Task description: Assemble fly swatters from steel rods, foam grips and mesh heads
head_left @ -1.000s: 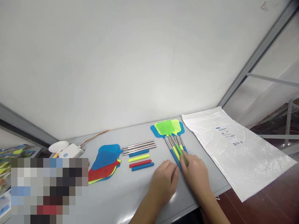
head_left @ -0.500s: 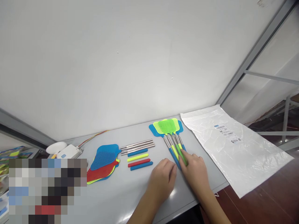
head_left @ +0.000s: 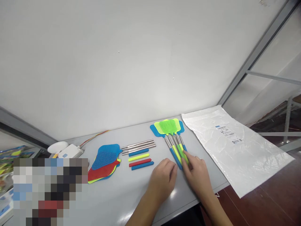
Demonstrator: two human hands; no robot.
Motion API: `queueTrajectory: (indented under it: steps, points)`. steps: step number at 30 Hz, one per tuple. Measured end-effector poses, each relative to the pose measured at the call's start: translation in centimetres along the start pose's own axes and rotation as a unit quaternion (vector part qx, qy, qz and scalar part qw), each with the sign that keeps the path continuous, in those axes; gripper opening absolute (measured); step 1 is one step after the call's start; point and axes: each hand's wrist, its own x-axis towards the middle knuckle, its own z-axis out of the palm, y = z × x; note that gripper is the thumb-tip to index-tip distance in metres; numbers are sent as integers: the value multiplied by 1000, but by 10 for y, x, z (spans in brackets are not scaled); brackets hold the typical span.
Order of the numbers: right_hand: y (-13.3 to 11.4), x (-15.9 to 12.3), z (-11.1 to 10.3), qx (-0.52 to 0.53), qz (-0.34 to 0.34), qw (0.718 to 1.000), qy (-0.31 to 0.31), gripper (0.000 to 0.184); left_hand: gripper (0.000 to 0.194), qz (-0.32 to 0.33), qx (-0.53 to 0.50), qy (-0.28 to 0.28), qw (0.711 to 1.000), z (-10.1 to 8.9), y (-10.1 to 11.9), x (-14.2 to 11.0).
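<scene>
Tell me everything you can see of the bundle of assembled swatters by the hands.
The swatter bundle lies flat on the grey table, heads away from the person and overlapping in a fan: green and yellow mesh on top, blue beneath. Each has a plastic-looking mesh head, a shiny metal rod and a blue, yellow or green grip. The right hand rests its fingertips on the grip ends; the left hand lies just beside them. A clear plastic bag lies to the right, apart.

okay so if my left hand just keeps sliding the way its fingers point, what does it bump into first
Most likely the blue foam handle at the near side of the bundle of assembled fly swatters; the left hand points up and right at it, almost touching.
</scene>
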Motion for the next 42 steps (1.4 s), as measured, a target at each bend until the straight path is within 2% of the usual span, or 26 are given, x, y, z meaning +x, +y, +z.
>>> queueTrajectory:
  steps: [6, 11, 16, 19, 21, 22, 24, 26, 29, 32, 36, 39, 42]
  points:
    - [1, 0, -4, 64, 13, 998, -7, 37, 23, -17, 0, 20, 1000, -5, -1, 0]
    - [8, -5, -5, 94, 7, 995, -16, 40, 22, -43, 4, 70, 997, -21, -7, -8]
    - [13, -10, -5, 85, -22, 996, 8, 40, 21, -84, -1, 159, 984, -50, -24, -41]
    - [6, -8, -6, 73, 5, 997, 25, 39, 22, -114, 28, 199, 973, -65, -33, -66]
    - [-8, -1, -4, 70, 0, 997, 14, 37, 22, -133, 61, 218, 965, -70, -35, -80]
    - [-19, 5, -3, 75, -27, 997, -5, 36, 21, -140, 74, 226, 961, -71, -36, -84]
    - [-47, 19, 2, 90, -123, 986, -66, 35, 20, -144, 96, 232, 957, -71, -36, -89]
    - [-79, 39, 11, 92, -230, 959, -140, 33, 24, -142, 113, 229, 956, -70, -36, -90]
    - [-125, 76, 33, 39, -331, 919, -212, 30, 27, -139, 132, 222, 956, -68, -37, -89]
    - [-155, 113, 61, -22, -356, 904, -235, 30, 26, -141, 140, 216, 956, -67, -39, -89]
    - [-170, 143, 88, -35, -383, 884, -266, 22, 23, -143, 146, 214, 955, -66, -42, -91]
    - [-173, 149, 96, -28, -399, 869, -291, 18, 21, -144, 143, 221, 954, -66, -43, -90]
    - [-172, 149, 101, -21, -397, 869, -295, 13, 21, -143, 140, 223, 954, -65, -45, -89]
